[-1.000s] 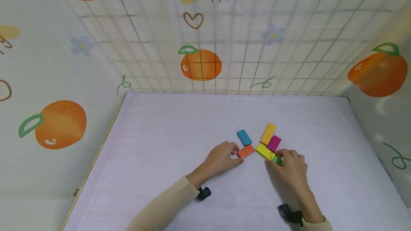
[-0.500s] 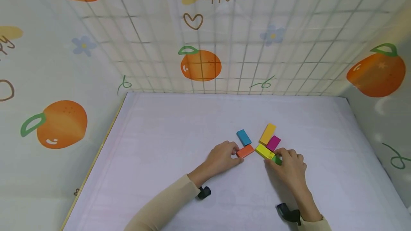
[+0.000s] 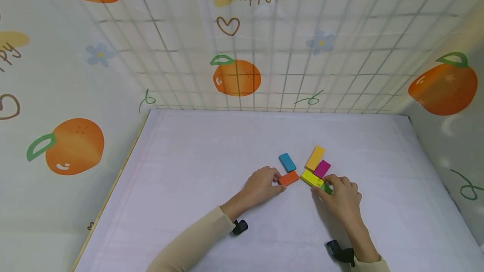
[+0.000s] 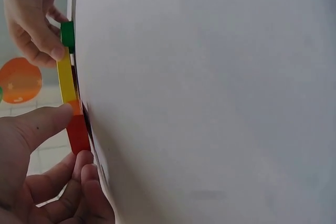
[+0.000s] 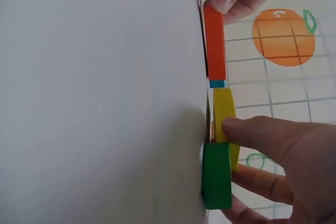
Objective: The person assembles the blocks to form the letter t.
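My left hand (image 3: 261,186) holds the orange-red block (image 3: 289,178) between thumb and fingers at its left end. In the left wrist view, that red block (image 4: 79,134) shows between the thumb and the curled fingers. On the right, my right hand (image 3: 343,200) pinches the yellow block (image 3: 312,179) at its near end. A green block (image 3: 327,189) lies against that end, partly hidden by the right fingers. The right wrist view shows the thumb on the yellow block (image 5: 224,107), with the green block (image 5: 217,176) beside it.
Beyond the orange-red block lies a blue block (image 3: 288,162). A magenta block (image 3: 322,168) sits against the yellow one, and an amber block (image 3: 315,158) extends behind it. All are on a white table (image 3: 211,146) with a printed curtain (image 3: 181,53) around it.
Both hands and the blocks keep nearly the same places. The whole head view has shifted slightly.
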`<state>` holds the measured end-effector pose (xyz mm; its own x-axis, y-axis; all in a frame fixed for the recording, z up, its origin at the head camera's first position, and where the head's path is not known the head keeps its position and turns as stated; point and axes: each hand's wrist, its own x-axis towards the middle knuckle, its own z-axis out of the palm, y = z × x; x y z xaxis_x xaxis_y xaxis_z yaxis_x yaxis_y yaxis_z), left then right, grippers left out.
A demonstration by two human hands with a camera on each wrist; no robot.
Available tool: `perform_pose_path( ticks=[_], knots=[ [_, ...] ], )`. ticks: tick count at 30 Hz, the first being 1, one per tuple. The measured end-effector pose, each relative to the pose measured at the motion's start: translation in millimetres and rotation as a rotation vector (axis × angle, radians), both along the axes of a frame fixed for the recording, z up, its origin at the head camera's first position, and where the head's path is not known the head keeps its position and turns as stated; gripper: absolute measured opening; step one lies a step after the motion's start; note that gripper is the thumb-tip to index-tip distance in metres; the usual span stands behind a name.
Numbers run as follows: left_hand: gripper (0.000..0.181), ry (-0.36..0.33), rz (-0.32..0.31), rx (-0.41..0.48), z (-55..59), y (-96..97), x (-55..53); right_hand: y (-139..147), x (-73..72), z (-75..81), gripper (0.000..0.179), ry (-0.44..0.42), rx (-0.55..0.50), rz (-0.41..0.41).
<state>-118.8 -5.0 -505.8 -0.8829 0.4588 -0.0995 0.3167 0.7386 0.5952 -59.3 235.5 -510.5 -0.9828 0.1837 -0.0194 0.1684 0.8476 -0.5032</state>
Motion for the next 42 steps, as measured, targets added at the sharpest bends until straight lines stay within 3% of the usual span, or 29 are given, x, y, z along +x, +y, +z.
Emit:
perform_pose_path(
  ticks=[8,16,23,30,42],
  knots=[
    [0.029,0.015,-0.007,0.030,1.1,-12.9,-0.6,1,2.0,5.3,0.048,0.006,-0.031,-0.001],
    [0.031,-0.010,-0.019,0.101,1.8,-30.3,-3.1,3,5.2,7.2,0.038,0.107,-0.084,0.033],
    [0.032,-0.017,-0.059,0.169,2.8,-51.2,-6.1,2,3.7,9.5,0.040,0.133,-0.089,0.076],
    [0.034,-0.025,-0.038,0.173,8.5,-71.0,-6.7,-3,0.2,14.0,0.038,0.156,-0.112,0.123],
    [0.034,0.025,0.021,0.196,14.1,-105.3,-8.9,-15,-11.0,17.8,0.039,0.194,-0.187,0.200]
  ],
)
